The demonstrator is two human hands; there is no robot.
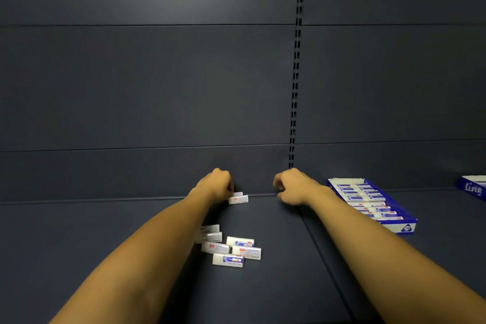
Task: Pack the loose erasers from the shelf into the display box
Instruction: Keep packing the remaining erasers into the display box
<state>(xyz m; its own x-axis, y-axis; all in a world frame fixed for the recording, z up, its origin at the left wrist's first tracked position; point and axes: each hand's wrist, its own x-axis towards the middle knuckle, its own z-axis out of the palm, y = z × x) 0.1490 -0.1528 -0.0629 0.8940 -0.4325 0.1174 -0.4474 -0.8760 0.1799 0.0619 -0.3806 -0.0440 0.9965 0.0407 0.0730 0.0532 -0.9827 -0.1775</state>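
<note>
On a dark shelf [263, 284] against slotted back panels [157, 87], the curled left hand [215, 184] perhaps pinches erasers [238, 198]; the curled right hand [292, 187] seems empty; display box [406, 223] at three o'clock.

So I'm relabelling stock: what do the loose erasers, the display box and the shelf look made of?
Erasers: white blocks, probably rubber or vinyl, in printed sleeves or wrappers that look like paper or film; too small to tell which.
Display box: seemingly printed cardboard, with flat folded walls and blue-and-white print.
Shelf: likely painted metal, with a dark matte surface, panel seams and a slotted upright behind.
</note>
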